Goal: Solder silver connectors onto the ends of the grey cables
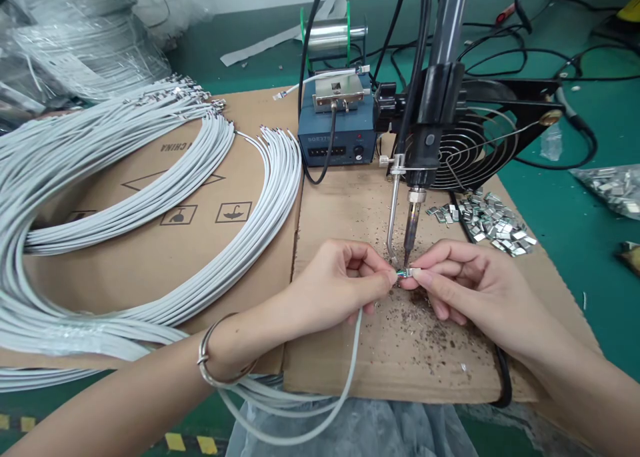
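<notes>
My left hand (350, 280) pinches the end of a white cable (354, 357), which loops down below the board's front edge. Between finger and thumb, my right hand (460, 283) grips a small metal connector (413, 272). Thin coloured wires, one of them green, show where cable and connector meet. Right above this spot is the tip of a soldering iron (411, 227), clamped upright; whether it touches the joint I cannot tell. A bent metal feed tube (393, 210) ends beside the tip.
Bundles of white cables (260, 230) cover the cardboard (330, 350) on the left. Behind the iron stand a blue solder feeder (335, 133), a solder spool (327, 37) and a fan (475, 147). Loose connectors (495, 223) lie at right, with a plastic bag (613, 187) of parts beyond.
</notes>
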